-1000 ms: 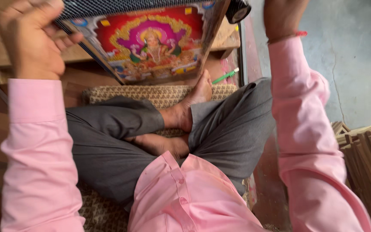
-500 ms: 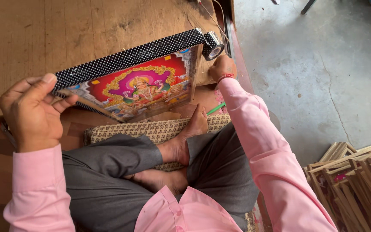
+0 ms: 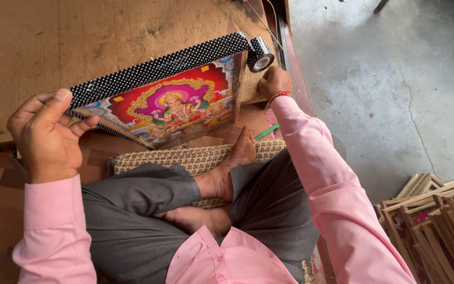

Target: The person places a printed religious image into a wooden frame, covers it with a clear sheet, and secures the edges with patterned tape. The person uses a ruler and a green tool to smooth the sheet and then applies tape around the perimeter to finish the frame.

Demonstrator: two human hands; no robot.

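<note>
A colourful picture panel [image 3: 174,108] is held tilted above my crossed legs. Black tape with white dots [image 3: 164,66] runs along its upper edge. My left hand [image 3: 45,134] grips the panel's left corner, thumb on the taped edge. My right hand [image 3: 273,81] holds the right side, just below the dotted tape roll [image 3: 261,54], which hangs off the panel's right corner by its strip. The right fingers are mostly hidden behind the panel.
A low wooden work board [image 3: 95,37] lies behind the panel. I sit on a patterned mat [image 3: 185,156]; a green pen [image 3: 266,131] lies by my foot. Stacked wooden frames [image 3: 432,210] stand at the lower right on the grey concrete floor [image 3: 384,79].
The view has tipped down and the panel now sits lower and farther from me. Both hands stay on its ends, and the tape roll remains at the right corner.
</note>
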